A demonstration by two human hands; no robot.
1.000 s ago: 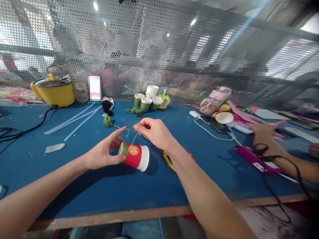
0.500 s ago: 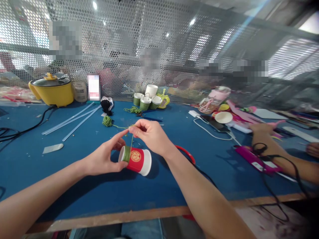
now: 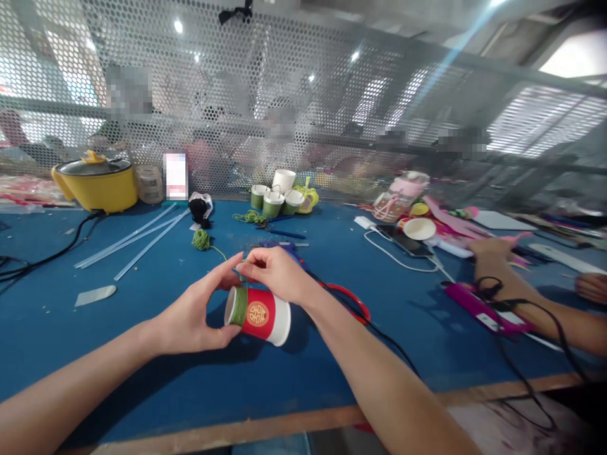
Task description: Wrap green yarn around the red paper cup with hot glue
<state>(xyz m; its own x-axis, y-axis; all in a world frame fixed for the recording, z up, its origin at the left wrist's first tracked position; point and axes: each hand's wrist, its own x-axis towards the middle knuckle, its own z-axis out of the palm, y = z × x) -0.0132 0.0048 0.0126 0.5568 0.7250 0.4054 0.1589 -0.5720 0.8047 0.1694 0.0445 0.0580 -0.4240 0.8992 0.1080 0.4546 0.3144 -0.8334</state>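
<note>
Paper cup (image 3: 258,315), on its side over the counter (image 3: 190,392), prob. light, thin-walled & crushable; best held gently nr a stiffer end. L hand (image 3: 190,316): fingers grip end w/ green yarn (image 3: 240,308) wrap. R hand (image 3: 279,272): fingers pinch yarn, approx. above cup. Yarn ball (image 3: 201,239) beyond.

1. A blue-topped bench (image 3: 417,316) spans the view, its near edge (image 3: 265,424) a worn, brownish strip.
2. Behind it rises a grey perforated metal screen (image 3: 322,107), crossed by horizontal rails (image 3: 47,107).
3. Blurred shapes and bright patches show through the holes.
4. Small round lights (image 3: 178,26) glow across the screen.
5. At upper right, a slatted, window-like panel (image 3: 545,120) shines pale beneath a bright white area (image 3: 578,55); a bluish streak of light (image 3: 450,57) slants to the left of both.
</note>
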